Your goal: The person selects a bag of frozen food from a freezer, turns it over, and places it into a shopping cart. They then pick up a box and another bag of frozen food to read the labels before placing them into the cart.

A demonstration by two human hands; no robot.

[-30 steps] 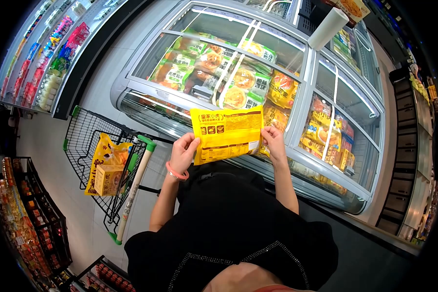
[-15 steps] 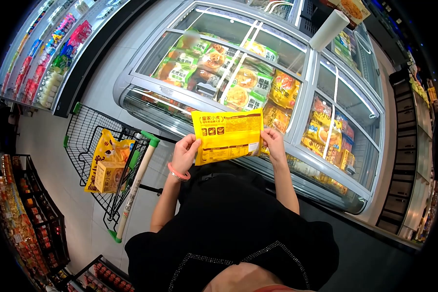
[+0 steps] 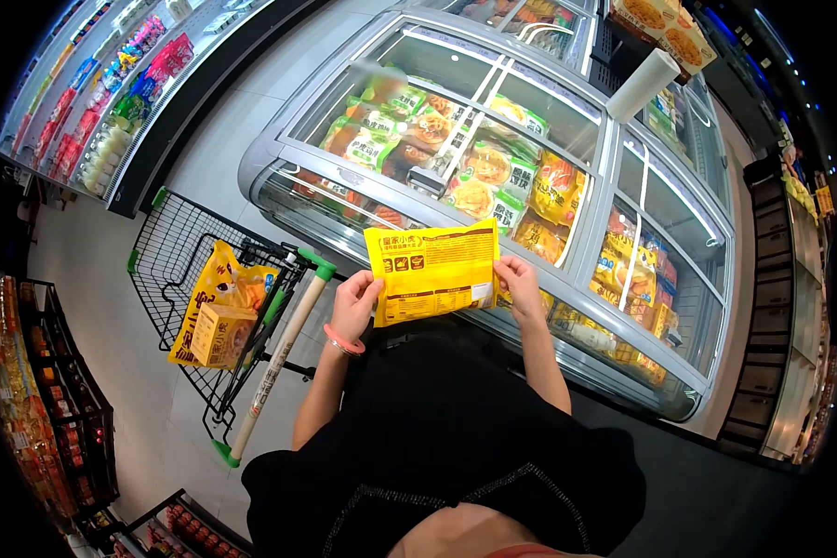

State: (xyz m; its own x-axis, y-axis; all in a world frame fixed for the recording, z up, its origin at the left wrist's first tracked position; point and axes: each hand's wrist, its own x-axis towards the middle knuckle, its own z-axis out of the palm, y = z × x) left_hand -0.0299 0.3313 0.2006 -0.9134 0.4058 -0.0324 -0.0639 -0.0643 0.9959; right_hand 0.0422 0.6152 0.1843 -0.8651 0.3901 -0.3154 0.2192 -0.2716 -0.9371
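A yellow food package (image 3: 434, 276) with brown print and small pictures faces me, held up in front of my chest. My left hand (image 3: 355, 305) pinches its left edge and wears a pink band at the wrist. At the opposite edge, my right hand (image 3: 519, 285) grips the package between thumb and fingers. Behind the package stands a glass-topped freezer (image 3: 344, 181), its lids down over green, white and yellow bags (image 3: 557, 189).
On the left is a shopping cart (image 3: 284, 349) holding a yellow bag (image 3: 236, 279) and a box (image 3: 223, 335). Shelves of goods (image 3: 112, 121) stand at the upper left, racks (image 3: 74, 400) at the lower left. A white roll (image 3: 643, 86) rests on the freezer divider.
The view has shifted slightly, so the freezer and cart appear farther right. The package sits a little lower and more level, still in both my hands.
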